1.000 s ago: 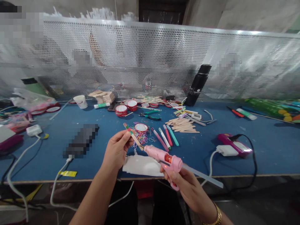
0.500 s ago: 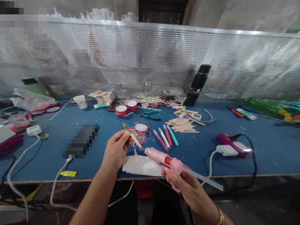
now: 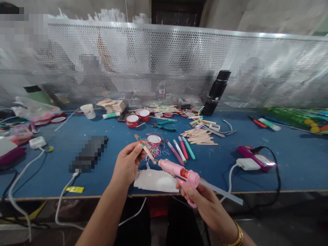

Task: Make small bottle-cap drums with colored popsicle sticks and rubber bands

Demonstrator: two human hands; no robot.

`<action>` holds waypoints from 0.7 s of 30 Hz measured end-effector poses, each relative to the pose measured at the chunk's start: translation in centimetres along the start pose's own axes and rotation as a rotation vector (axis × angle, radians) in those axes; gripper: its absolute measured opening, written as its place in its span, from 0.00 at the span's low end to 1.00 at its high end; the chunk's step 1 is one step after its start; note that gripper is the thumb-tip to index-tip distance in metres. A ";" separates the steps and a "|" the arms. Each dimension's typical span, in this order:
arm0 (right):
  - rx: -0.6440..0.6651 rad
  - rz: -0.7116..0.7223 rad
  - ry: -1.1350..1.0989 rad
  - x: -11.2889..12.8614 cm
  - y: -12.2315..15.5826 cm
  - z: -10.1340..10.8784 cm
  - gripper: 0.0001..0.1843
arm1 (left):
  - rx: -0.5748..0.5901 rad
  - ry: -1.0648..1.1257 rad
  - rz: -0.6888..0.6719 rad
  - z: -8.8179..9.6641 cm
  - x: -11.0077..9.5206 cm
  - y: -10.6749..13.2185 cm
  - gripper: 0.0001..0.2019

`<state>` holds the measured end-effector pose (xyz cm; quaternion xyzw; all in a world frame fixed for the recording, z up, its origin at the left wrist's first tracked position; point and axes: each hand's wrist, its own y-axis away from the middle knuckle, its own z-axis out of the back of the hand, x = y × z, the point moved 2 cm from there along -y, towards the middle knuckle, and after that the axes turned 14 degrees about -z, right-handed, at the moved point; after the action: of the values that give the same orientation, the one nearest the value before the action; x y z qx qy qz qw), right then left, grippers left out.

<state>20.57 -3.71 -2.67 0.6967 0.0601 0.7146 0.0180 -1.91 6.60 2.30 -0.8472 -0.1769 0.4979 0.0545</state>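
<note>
My left hand (image 3: 129,162) is closed on a popsicle stick (image 3: 148,153), pinching it near its coloured upper end, which has green and reddish bands. My right hand (image 3: 202,201) grips a pink hot glue gun (image 3: 176,171) with a long clear glue stick (image 3: 225,194) out of its back. The gun's nozzle meets or nearly meets the stick's lower end; I cannot tell if they touch. Below lies a folded white cloth or paper (image 3: 156,181). Just beyond my left hand are colourful rubber bands (image 3: 151,155) with a small round red-rimmed piece (image 3: 154,139) on them.
Several markers (image 3: 180,150) and loose popsicle sticks (image 3: 201,136) lie right of the rubber bands, pliers (image 3: 164,126) behind. A phone (image 3: 88,153) with a cable is at left, a purple power strip (image 3: 256,159) at right. A black bottle (image 3: 216,94) leans on the perforated metal screen (image 3: 153,51).
The glue gun's rear and my right hand have dipped slightly. The popsicle stick and my left hand stay almost in place.
</note>
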 end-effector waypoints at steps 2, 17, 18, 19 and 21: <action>0.003 0.013 0.020 -0.1 -0.1 0.0 0.29 | 0.000 -0.001 0.003 0.0 0.0 0.0 0.23; 0.000 0.013 0.008 0.0 0.0 0.1 0.29 | -0.011 -0.004 0.018 -0.1 0.0 0.1 0.24; 0.000 0.020 0.016 0.1 0.0 0.1 0.29 | -0.010 -0.005 0.020 -0.1 0.0 0.1 0.24; 0.005 0.026 0.030 0.1 0.0 0.1 0.29 | -0.010 -0.006 0.022 -0.1 0.0 0.1 0.24; 0.028 0.040 0.065 0.1 0.0 0.0 0.28 | -0.009 -0.005 0.024 -0.1 -0.1 0.2 0.24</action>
<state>20.56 -3.68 -2.56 0.6744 0.0569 0.7361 -0.0077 -1.80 6.43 2.40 -0.8483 -0.1691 0.4999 0.0440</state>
